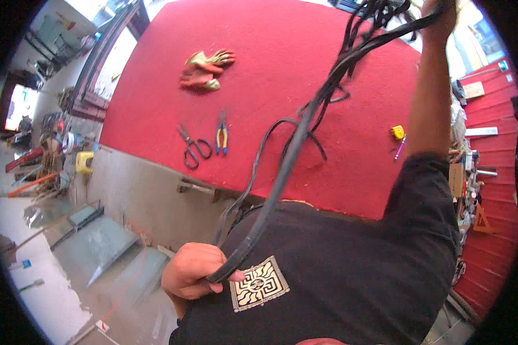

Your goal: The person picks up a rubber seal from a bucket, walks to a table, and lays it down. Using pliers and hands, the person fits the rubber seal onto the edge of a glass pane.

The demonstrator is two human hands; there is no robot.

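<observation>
My left hand point(193, 273) is closed around the lower end of a bundle of black rubber strips point(305, 123), low in front of my black shirt. The bundle runs up and to the right, stretched taut, to my right hand point(440, 17), which is raised at the top edge and grips its upper end. Loose strips hang from the bundle and loop down over the red table point(270, 46). On the table lie black scissors point(193, 148), pliers with blue and yellow handles point(221, 135) and a pair of red and yellow work gloves point(204, 70).
A yellow tape measure point(397, 132) and a pink pen point(400, 146) lie on the table near my right arm. Tools and clutter fill a red surface at the right point(483, 172). Below the table's left edge lie a concrete floor point(69, 270), a yellow stool point(84, 162) and scrap.
</observation>
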